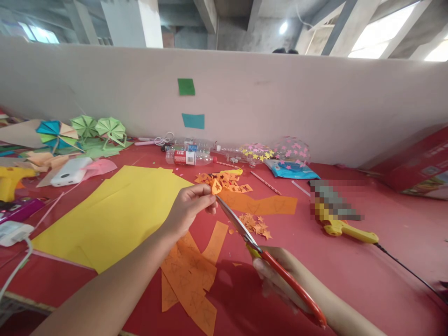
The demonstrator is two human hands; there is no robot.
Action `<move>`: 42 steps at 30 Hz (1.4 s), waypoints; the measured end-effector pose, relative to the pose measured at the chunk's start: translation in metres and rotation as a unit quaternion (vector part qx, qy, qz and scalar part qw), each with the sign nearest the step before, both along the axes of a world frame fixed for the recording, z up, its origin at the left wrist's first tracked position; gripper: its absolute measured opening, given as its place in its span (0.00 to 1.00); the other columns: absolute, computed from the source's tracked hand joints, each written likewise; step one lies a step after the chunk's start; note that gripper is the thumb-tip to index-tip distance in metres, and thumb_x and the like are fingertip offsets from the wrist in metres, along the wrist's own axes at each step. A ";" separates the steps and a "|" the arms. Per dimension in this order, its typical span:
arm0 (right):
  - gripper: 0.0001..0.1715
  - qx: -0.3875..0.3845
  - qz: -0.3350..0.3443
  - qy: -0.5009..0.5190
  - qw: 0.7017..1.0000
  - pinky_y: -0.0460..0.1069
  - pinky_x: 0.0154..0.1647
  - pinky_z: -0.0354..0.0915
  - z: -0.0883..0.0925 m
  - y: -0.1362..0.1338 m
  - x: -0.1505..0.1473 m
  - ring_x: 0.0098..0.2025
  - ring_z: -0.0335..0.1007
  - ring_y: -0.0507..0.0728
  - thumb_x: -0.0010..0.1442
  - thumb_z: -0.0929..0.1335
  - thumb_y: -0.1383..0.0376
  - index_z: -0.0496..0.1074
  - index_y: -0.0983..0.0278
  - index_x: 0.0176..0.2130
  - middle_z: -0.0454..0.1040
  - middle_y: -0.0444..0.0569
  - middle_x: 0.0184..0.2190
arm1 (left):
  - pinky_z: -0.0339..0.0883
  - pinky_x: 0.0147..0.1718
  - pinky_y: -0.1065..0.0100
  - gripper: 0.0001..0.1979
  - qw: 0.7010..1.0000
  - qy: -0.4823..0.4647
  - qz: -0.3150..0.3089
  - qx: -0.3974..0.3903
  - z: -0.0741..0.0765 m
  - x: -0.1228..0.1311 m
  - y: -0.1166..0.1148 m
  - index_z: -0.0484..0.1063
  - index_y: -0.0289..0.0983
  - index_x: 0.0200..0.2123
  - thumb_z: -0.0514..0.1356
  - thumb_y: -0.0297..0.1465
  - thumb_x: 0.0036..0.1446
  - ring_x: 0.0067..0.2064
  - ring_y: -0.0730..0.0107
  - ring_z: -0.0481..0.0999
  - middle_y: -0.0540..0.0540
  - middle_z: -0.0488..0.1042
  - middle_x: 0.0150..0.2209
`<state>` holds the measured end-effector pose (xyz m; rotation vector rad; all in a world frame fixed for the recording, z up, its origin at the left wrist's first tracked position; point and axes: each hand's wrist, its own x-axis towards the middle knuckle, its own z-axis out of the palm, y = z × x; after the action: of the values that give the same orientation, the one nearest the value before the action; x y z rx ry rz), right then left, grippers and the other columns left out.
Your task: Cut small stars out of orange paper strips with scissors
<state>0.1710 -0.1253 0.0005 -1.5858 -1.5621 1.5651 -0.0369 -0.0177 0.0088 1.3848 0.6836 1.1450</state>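
My left hand (194, 205) pinches a small orange paper piece (216, 186) with a star-shaped hole in it. Red-handled scissors (241, 228) are in my right hand (280, 270), their blade tips close to the underside of that piece. Behind the left hand lies a heap of orange paper scraps (233, 179), several with star outlines cut out. Small orange paper stars (257, 225) are piled just beyond the scissor blades. Orange paper strips (191, 280) with pencilled stars lie below the left hand, and another orange strip (273, 204) stretches behind the blades.
Yellow paper sheets (115, 210) cover the left of the red table (350, 280). A yellow glue gun (350, 231) with a cord rests at right. Plastic bottles (189, 156), a blue packet (294, 170) and paper fans (110, 128) stand along the white partition (280, 98).
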 end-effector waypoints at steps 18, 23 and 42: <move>0.33 0.006 -0.002 -0.010 1.000 0.39 0.08 0.41 0.004 -0.001 -0.002 0.10 0.49 0.43 0.52 0.64 0.36 0.54 0.61 0.24 0.60 0.37 0.15 | 0.63 0.27 0.72 0.08 1.000 0.003 -0.003 0.004 -0.002 -0.001 0.002 0.71 0.35 0.20 0.59 0.28 0.51 0.23 0.78 0.70 0.52 0.71 0.20; 0.32 0.006 -0.004 -0.006 1.000 0.40 0.09 0.42 0.001 0.000 -0.001 0.11 0.50 0.43 0.53 0.65 0.38 0.56 0.62 0.24 0.61 0.37 0.15 | 0.64 0.27 0.70 0.09 1.000 0.014 0.005 0.015 -0.002 -0.001 0.001 0.72 0.35 0.21 0.59 0.28 0.52 0.23 0.76 0.70 0.51 0.71 0.21; 0.38 0.019 0.007 0.011 1.000 0.40 0.10 0.48 -0.009 0.000 -0.001 0.12 0.49 0.42 0.49 0.61 0.31 0.59 0.63 0.25 0.67 0.43 0.20 | 0.61 0.44 0.65 0.11 0.983 0.115 0.067 0.128 0.000 0.005 -0.009 0.68 0.37 0.20 0.57 0.32 0.54 0.44 0.64 0.68 0.46 0.68 0.39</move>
<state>0.1704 -0.1254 -0.0083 -1.5355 -1.5854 1.5446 -0.0320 -0.0262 0.0088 1.7289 0.8252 1.2212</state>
